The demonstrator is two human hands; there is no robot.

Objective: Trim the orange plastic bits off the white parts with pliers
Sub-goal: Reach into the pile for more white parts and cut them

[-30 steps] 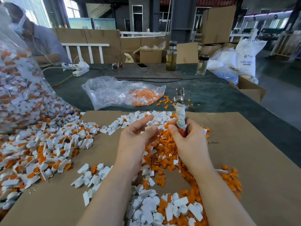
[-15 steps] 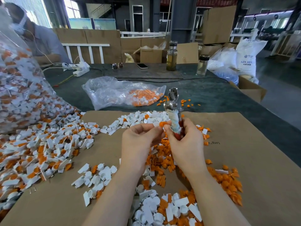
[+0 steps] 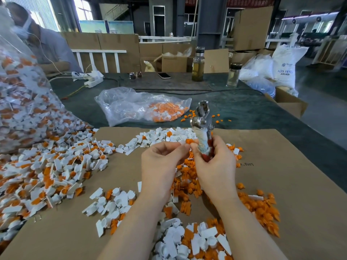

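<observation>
The pliers [image 3: 203, 128] stand upright above the middle of the cardboard sheet [image 3: 293, 184], metal jaws pointing up and away, their red handles wrapped in dirty whitish tape; the right hand [image 3: 216, 166] has its fingers curled round those handles. Just beside it, the left hand [image 3: 161, 162] pinches a small piece with an orange bit [image 3: 189, 141] between thumb and fingertips, the piece touching the right thumb; how much white part is attached cannot be told. One pair of pliers and two hands are in view; the loose pieces are far too many to count. They lie in heaps: untrimmed white-and-orange parts [image 3: 47, 175] spilling on the left from a large clear bag [image 3: 22, 102], a pile of white parts [image 3: 159, 136] beyond the hands, a smaller white cluster [image 3: 112, 203] near the left forearm, cut orange scraps [image 3: 262, 209] under and to the right of the hands, and a mixed heap [image 3: 197, 241] between the forearms. A second clear bag [image 3: 139, 107] with orange and white pieces lies on the green table [image 3: 244, 109]. Farther back stand two bottles [image 3: 198, 64], a phone [image 3: 164, 75], a power strip [image 3: 92, 77], and another person [image 3: 45, 44] at the far left
</observation>
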